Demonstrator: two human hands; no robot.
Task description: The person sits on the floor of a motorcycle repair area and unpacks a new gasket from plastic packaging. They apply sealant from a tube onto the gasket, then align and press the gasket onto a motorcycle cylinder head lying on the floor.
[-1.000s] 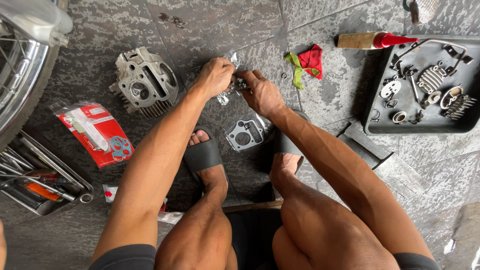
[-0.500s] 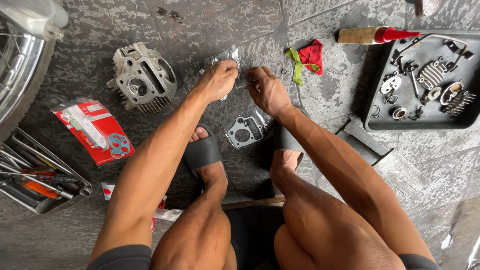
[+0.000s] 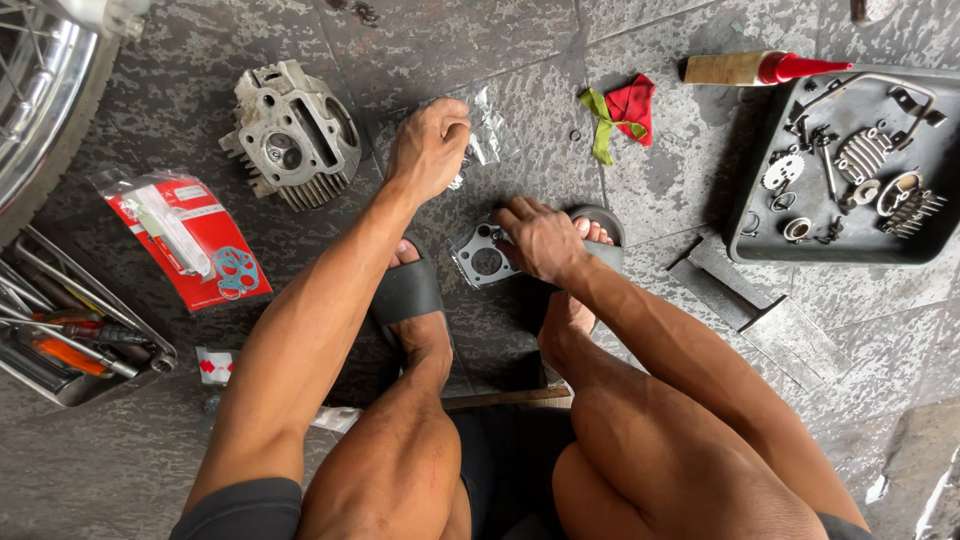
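Person squatting on stone floor in black sandals. Right hand is reaching down, fingers spread apart, touching a flat metal gasket lying on the floor beside the right foot. Left hand is lying further out, fingers curled together on a clear plastic bag. Cylinder head is sitting just left of it, red gasket packet nearer left. Black parts tray is sitting far right, red rag beyond.

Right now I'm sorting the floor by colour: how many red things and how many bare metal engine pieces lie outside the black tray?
Red: 3 - packet, rag, bottle cap
Bare metal: 2 - cylinder head, gasket under the right hand
Total: 5
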